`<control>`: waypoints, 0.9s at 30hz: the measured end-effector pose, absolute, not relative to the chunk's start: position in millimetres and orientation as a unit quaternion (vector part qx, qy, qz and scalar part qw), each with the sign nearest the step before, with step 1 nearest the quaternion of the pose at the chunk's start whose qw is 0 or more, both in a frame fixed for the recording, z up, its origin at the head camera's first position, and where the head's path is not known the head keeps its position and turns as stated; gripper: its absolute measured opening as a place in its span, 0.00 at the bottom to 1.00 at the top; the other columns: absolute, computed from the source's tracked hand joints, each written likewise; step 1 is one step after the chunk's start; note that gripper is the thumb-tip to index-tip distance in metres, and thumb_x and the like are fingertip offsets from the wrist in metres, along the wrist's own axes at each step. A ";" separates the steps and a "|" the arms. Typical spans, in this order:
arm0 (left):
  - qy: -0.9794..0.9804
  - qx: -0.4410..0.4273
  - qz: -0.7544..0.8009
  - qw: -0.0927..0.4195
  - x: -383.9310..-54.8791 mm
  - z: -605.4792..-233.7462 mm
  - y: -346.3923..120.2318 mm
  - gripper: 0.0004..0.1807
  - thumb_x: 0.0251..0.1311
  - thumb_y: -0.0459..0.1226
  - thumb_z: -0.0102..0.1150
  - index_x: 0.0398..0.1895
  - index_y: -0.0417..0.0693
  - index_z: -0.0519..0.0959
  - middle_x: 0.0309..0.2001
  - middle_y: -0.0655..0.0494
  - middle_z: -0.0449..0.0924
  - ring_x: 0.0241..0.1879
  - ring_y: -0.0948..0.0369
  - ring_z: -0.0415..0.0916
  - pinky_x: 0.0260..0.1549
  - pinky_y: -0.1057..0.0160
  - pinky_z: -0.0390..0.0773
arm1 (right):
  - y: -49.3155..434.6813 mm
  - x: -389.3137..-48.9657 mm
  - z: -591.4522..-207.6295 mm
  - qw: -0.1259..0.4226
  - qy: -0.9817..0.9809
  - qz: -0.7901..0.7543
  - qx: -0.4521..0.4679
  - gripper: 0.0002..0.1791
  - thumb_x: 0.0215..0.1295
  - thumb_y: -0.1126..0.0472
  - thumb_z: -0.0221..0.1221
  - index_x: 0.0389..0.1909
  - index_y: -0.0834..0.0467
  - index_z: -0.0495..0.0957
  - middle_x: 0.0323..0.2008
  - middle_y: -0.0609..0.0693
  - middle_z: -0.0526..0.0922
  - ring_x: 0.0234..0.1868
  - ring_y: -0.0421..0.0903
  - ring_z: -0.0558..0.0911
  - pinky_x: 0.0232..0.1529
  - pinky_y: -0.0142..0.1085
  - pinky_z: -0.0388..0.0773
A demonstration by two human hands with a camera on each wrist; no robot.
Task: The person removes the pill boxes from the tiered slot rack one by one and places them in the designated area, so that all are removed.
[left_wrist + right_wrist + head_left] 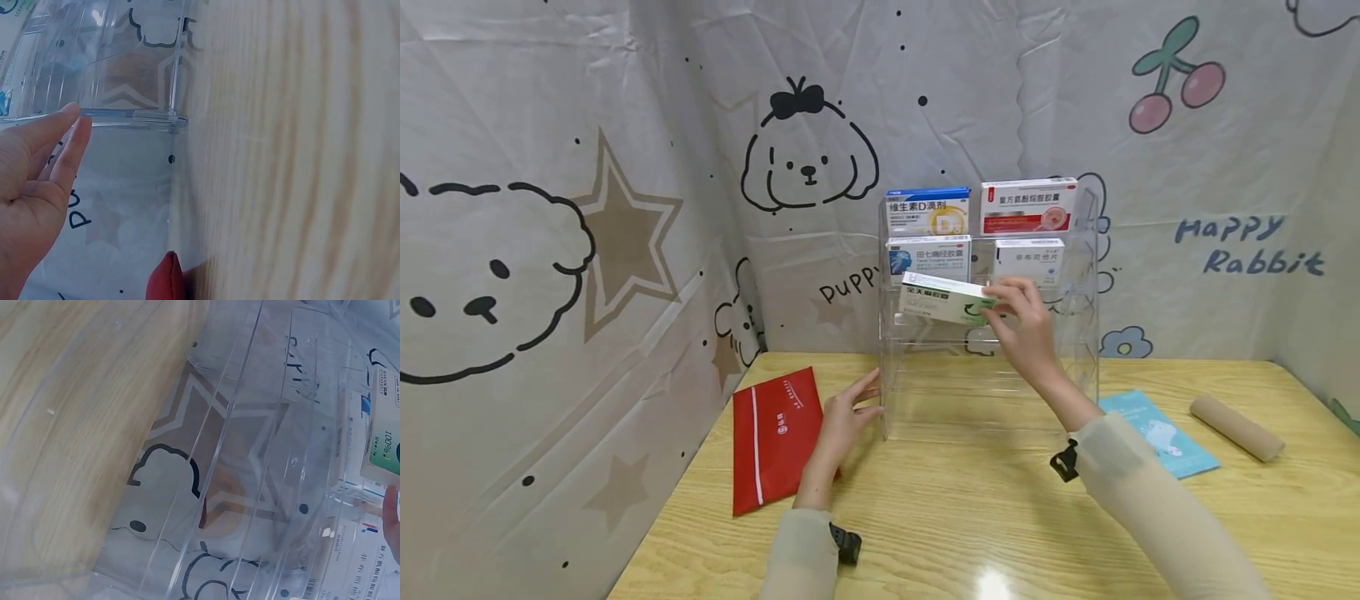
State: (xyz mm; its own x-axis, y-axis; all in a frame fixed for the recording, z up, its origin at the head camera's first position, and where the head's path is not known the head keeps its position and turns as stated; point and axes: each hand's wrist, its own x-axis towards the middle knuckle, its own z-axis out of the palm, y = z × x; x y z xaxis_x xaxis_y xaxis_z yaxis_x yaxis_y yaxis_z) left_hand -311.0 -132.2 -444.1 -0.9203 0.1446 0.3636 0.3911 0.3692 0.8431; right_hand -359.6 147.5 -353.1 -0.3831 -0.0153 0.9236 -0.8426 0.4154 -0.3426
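A clear acrylic display rack [985,414] stands upright on the table, with medicine boxes on its upper tiers. My right hand [1024,323] pinches the right end of a white and green medicine box [942,302], tilted in front of the rack below the second row. The right wrist view shows that medicine box [382,419] at its right edge, with a fingertip at its end. Down at the left, my left hand [844,421] touches the rack's side panel with extended fingers. In the left wrist view, its fingertips [70,110] meet the panel's edge.
The top tier holds a blue and yellow box [927,213] and a red and white box [1028,208]. Under them sit a blue-grey box [929,257] and a white box [1028,262]. A red pouch [778,442] lies left; a blue packet [1165,433] and cardboard tube [1237,427] lie right.
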 end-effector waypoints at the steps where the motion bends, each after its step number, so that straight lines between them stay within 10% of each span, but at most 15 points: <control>1: -0.820 -0.163 -0.537 0.114 -310.9 -444.0 -132.2 0.34 0.55 0.22 0.63 0.68 0.43 0.70 0.64 0.40 0.74 0.56 0.44 0.80 0.47 0.61 0.85 | 148.5 -357.3 -353.5 0.463 -0.700 0.448 0.308 0.16 0.50 0.81 0.66 0.42 0.71 0.80 0.44 0.66 0.76 0.45 0.37 0.77 0.49 0.15 0.77; 27: -0.825 -0.154 -0.532 0.111 -311.6 -444.3 -131.8 0.34 0.55 0.24 0.64 0.68 0.43 0.70 0.62 0.40 0.76 0.56 0.45 0.80 0.51 0.59 0.84 | 164.8 -284.7 -384.1 0.404 -0.723 0.407 0.385 0.24 0.38 0.84 0.70 0.41 0.67 0.82 0.40 0.60 0.78 0.40 0.39 0.79 0.43 0.18 0.81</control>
